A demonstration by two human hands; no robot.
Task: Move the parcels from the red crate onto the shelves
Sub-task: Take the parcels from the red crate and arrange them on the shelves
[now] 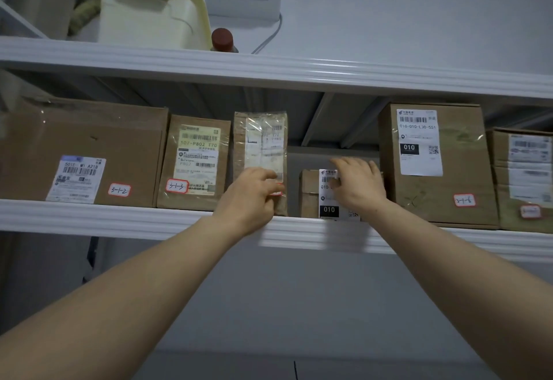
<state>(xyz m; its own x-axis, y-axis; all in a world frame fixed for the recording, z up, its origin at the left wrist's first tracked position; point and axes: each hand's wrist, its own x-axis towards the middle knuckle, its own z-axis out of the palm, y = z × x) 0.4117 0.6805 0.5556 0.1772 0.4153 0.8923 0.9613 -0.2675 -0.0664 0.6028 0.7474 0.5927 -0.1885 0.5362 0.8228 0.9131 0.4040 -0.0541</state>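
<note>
Middle shelf [119, 215]: left hand [251, 194] pinches tall narrow parcel [260, 146] at its lower edge. Right hand [359, 185], fingers spread, presses small box [308, 195] into the gap just beside it. Risk: narrow parcel, standing on end, may tip forward when let go; small box sits near the lip.

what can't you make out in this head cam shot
Head view:
Small box: label half covered by right hand.
Narrow parcel: red tag hidden under left hand; grip unclear.
Far-right box: cut by frame edge, label blurred.
Red crate: outside the frame.
</note>
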